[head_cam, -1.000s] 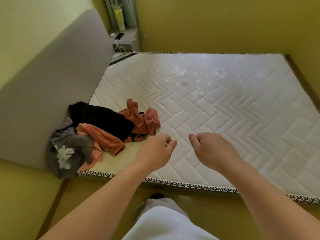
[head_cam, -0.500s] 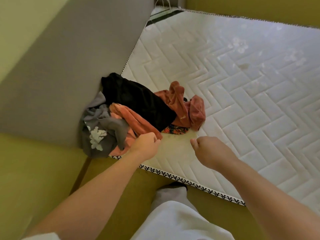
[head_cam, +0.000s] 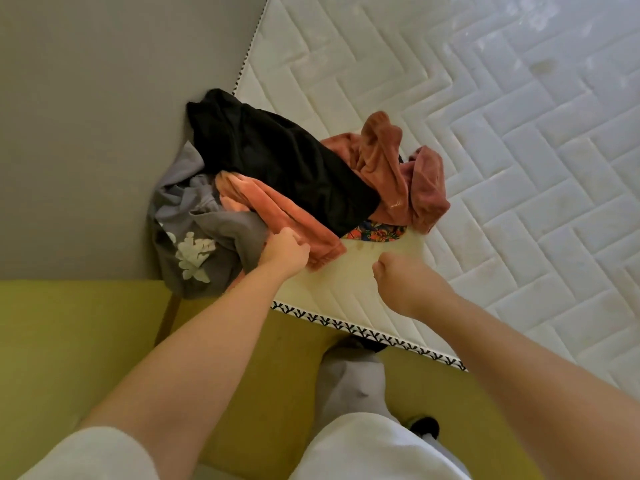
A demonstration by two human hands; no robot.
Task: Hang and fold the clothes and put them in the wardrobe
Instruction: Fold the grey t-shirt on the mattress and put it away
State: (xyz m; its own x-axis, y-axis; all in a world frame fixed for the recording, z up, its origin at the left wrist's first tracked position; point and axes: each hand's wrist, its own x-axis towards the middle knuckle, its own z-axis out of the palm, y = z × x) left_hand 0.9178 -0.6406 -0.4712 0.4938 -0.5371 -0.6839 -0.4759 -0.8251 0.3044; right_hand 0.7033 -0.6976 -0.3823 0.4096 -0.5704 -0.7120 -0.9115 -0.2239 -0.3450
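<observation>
nothing is folded or hung yet: the clothes [head_cam: 277, 157] lie heaped at the corner of the mattress [head_cam: 519, 202]. our left hand [head_cam: 287, 251] curls its fingers at the pink cloth [head_cam: 277, 213], grip unclear; our right hand [head_cam: 405, 282] is an empty fist nearby.

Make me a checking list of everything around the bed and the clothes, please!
Surface: white quilted herringbone mattress, yellowish patch near its corner.
Job's things: heaped at the corner: black garment, salmon-pink fleece garment, rust-brown fleece garment, grey garment with white leaf print, floral cloth scrap peeking from underneath.
Clutter: nothing seen.
Hands: left hand grips the pink fleece; right hand curled, holding nothing.
Cables: nothing seen.
Surroundings: grey padded headboard, yellow-green floor.
</observation>
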